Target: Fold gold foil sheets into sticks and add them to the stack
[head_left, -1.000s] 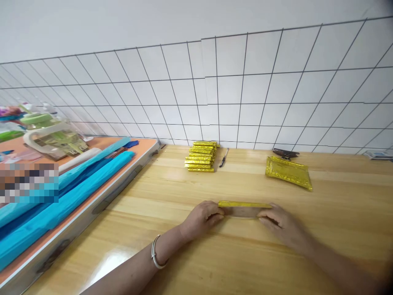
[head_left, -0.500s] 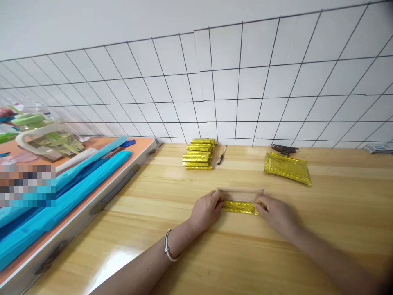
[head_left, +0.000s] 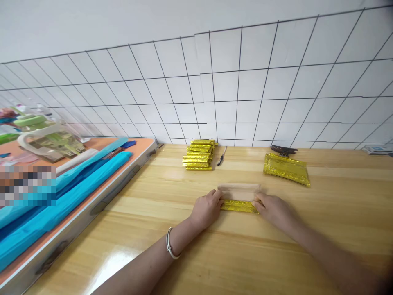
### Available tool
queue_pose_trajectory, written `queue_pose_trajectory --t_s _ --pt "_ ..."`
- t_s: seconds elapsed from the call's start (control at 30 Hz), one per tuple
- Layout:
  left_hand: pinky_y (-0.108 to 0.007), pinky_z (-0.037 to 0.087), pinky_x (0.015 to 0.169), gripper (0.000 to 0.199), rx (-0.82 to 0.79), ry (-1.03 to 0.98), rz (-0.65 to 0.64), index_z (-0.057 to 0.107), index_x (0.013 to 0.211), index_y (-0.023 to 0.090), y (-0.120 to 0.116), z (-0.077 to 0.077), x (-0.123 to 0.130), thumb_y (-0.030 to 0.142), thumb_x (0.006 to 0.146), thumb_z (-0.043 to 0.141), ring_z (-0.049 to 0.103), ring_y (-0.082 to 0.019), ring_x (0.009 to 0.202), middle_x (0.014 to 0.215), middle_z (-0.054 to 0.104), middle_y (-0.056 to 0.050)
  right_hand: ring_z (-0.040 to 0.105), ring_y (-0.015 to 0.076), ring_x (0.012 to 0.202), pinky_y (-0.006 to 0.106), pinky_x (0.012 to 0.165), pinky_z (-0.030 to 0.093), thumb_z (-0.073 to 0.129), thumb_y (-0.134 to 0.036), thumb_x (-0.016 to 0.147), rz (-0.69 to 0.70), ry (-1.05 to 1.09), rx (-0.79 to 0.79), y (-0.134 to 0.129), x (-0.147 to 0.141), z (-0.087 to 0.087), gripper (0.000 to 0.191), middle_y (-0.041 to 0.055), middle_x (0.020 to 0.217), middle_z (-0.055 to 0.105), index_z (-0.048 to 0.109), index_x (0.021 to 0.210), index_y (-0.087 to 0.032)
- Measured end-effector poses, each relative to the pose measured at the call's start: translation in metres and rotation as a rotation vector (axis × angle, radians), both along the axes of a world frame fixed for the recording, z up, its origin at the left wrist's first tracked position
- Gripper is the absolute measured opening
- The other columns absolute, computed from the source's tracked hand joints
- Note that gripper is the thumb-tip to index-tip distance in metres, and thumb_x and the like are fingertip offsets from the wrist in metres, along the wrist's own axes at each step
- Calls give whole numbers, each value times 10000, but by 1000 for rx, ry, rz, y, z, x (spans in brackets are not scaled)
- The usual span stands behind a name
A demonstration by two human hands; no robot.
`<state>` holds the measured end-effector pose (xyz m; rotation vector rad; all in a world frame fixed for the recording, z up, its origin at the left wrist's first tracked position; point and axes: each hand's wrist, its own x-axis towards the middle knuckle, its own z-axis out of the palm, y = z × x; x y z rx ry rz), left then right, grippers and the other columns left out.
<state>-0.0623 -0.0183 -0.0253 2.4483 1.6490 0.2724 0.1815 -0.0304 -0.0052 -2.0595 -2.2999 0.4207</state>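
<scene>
A sheet of gold foil paper point(head_left: 237, 205) lies on the table between my hands, its near edge folded over with the gold side up and its pale brown back showing beyond. My left hand point(head_left: 206, 209) pinches the fold's left end, fingers closed. The right end is pinched by my right hand point(head_left: 272, 209), also closed. Farther back is a pile of narrow gold foil rolls point(head_left: 199, 155). A stack of flat gold foil sheets point(head_left: 287, 169) lies at the back right, a dark claw clip point(head_left: 284, 150) at its far edge.
A pen point(head_left: 221, 156) lies right of the rolls. On the left, an orange-topped board point(head_left: 144, 144) carries blue rolled material point(head_left: 101, 180) and a clear jug with a green lid point(head_left: 30, 120). A white grid-patterned wall point(head_left: 224, 86) bounds the wooden table point(head_left: 215, 258) behind.
The right hand has shifted slightly left along the foil sheet. More of the sheet's pale back lies flat in view. The left hand stays at its end.
</scene>
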Motion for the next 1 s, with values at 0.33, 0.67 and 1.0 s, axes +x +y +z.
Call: queue_pose_trajectory --t_s 0.33,0.67,1.0 --pt "-272 445 603 121 133 123 -59 492 915 213 -3 -6 1 244 919 375 594 -187 774 891 582 -30 595 182 674 255 523 211 396 -372 869 17 -50 -1 3 -2 -2 198 30 744 668 512 806 -224" --pt "-419 211 1108 493 161 -48 -611 328 1363 170 -29 6 8 371 915 372 234 -246 1348 1424 348 -96 603 182 697 257 542 218 413 -376 873 44 -67 6 5 0 -4 200 51 822 685 545 874 -226" --pt "-444 176 1119 653 -12 -68 -604 225 1419 149 -35 5 10 524 896 334 166 -279 1366 1469 234 -124 588 164 667 247 547 266 418 -374 871 68 18 -7 6 2 -8 220 22 756 668 559 808 -217"
